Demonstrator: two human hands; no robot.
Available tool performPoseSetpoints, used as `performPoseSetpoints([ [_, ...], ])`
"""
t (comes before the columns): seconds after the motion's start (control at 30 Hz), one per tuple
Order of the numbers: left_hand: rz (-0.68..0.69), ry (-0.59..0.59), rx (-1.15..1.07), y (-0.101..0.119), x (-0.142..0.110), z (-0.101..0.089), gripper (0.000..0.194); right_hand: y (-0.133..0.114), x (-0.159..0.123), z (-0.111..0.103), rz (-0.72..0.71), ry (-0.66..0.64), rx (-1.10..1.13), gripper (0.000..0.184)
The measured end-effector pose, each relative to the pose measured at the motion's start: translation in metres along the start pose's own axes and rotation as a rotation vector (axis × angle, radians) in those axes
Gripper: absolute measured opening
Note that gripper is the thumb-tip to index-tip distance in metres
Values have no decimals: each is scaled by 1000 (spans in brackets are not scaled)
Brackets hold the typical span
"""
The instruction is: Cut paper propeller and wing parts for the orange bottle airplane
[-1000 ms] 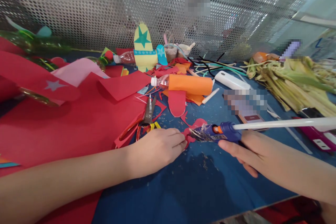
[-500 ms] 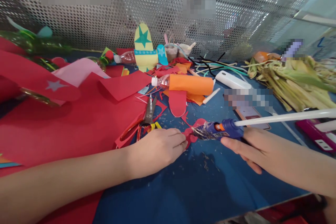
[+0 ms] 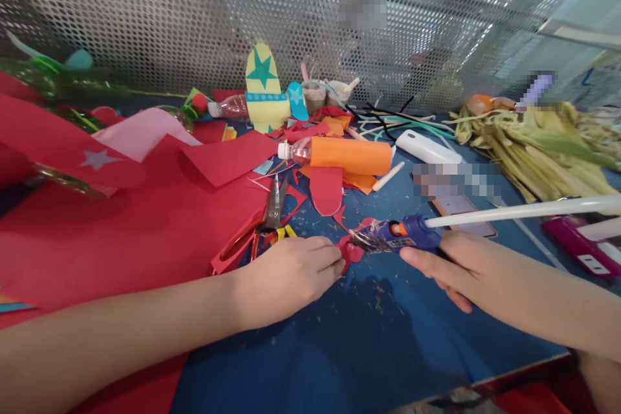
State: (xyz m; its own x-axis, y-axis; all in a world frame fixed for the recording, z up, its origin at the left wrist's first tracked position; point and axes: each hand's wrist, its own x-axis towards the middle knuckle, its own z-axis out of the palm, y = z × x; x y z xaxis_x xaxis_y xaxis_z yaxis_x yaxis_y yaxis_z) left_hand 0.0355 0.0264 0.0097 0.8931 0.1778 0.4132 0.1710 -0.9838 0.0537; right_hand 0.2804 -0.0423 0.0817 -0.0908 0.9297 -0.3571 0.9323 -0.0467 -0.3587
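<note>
Your right hand [image 3: 466, 272] is closing around the handle of the blue glue gun [image 3: 420, 231], fingers curling beneath its body; the handle itself is mostly hidden by the hand. Your left hand [image 3: 291, 281] is bending its fingers together, palm down, and the fingertips are holding the near left edge of the red cutout [image 3: 354, 252]; whether the thumb is pinching from below, you are not showing.

The glue gun is lying nearly level above the blue table [image 3: 310, 362], its long axis running left to right. Its strand-covered nozzle is pointing left, over the red cutout and towards your left fingertips. The white glue stick [image 3: 524, 209] is extending from its rear to the right, rising slightly in view.

Beyond your left hand, the scissors [image 3: 275, 207] are resting partly open, blades pointing away from you. The orange-wrapped bottle [image 3: 352, 155] is lying on its side farther back, white cap facing left. The large red sheet [image 3: 121, 239] is covering the left side, and the phone [image 3: 466, 210] is lying beyond your right hand.
</note>
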Motion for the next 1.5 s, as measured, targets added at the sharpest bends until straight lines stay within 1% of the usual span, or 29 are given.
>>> performPoseSetpoints([
  [0.1,-16,30,-8,0,0,2,28,-5,1,0,-12,-13,8,55],
  [0.2,-13,21,-9,0,1,1,27,-8,-2,-2,-15,-18,-16,56],
  [0.3,15,1,-4,-1,1,-1,25,-6,-2,-2,-46,7,-31,52],
  [0.43,-4,29,-1,-1,-1,3,23,-5,2,0,-95,29,-26,48],
  [0.53,-29,46,-9,-1,-2,7,23,-10,1,0,-74,14,-7,50],
  [0.6,-22,39,-13,-1,-2,6,23,-14,-2,-2,-63,9,-3,52],
  [0.77,16,0,1,-1,0,-1,24,-14,-7,-5,-105,111,-59,54],
  [0.93,1,19,11,0,0,0,24,-9,-4,-2,-62,46,-25,53],
  [1.13,26,0,1,-1,0,-1,24,-15,-6,-5,-40,52,-37,57],
  [1.23,8,18,2,-1,0,0,23,-16,-6,-5,-4,3,-16,55],
  [1.3,-11,31,-7,0,0,1,22,-16,-6,-5,-4,-14,-10,54],
  [1.4,-10,20,-23,0,0,0,23,-14,-8,-6,-31,-4,-14,55],
  [1.5,5,0,-28,-1,0,-2,23,-11,-9,-7,-22,15,-26,56],
])
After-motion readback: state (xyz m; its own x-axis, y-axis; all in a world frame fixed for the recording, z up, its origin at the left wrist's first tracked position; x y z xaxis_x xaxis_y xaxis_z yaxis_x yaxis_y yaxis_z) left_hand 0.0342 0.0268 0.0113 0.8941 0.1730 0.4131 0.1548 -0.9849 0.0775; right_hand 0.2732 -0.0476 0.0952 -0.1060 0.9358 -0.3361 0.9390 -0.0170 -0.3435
